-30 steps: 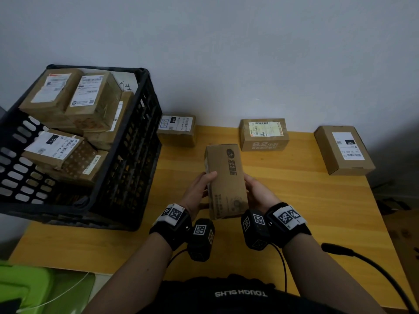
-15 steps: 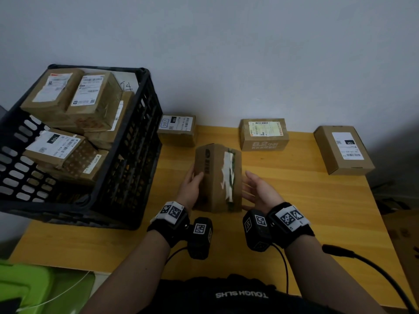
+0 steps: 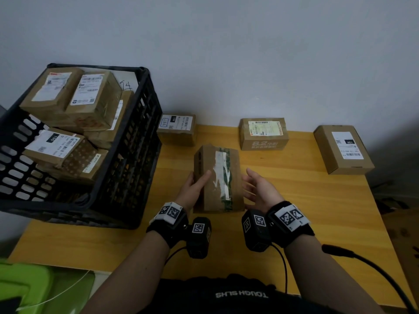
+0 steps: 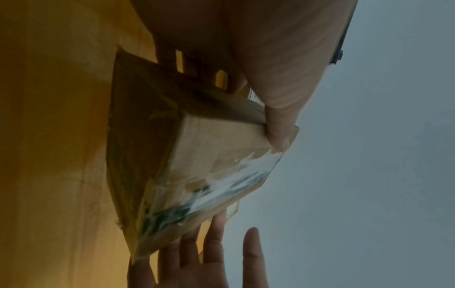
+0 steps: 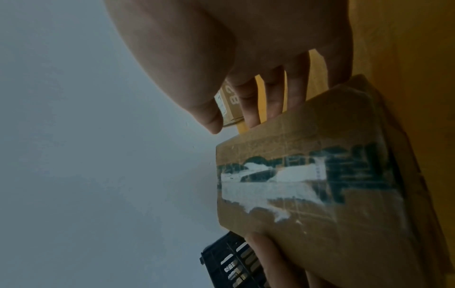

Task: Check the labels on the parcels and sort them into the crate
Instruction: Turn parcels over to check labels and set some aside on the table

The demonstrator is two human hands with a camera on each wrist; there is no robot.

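Cardboard parcel (image 3: 217,177) stands on end over the middle of the yellow table (image 3: 306,200), its upper face showing torn white label remains and dark green tape under clear film. The left hand (image 3: 192,189) grips its left side, thumb laid across the top face and fingers wrapped round the far edge — the left wrist view shows the thumb (image 4: 278,124) pressed on the box corner. The right hand (image 3: 258,189) is held just beside the parcel's right side with fingers straight and spread; whether the fingertips touch the cardboard cannot be told. The two hands are apart, one on each flank of the box. To the left sits the black crate (image 3: 145,137), tilted, its rim near the table edge, filled with labelled parcels (image 3: 86,98) stacked on each other. Along the wall lie three more boxes, well apart from each other — a small box (image 3: 176,130) just beside the crate, a middle box (image 3: 264,134) printed "8.2", and a right box (image 3: 343,149) with a white label.
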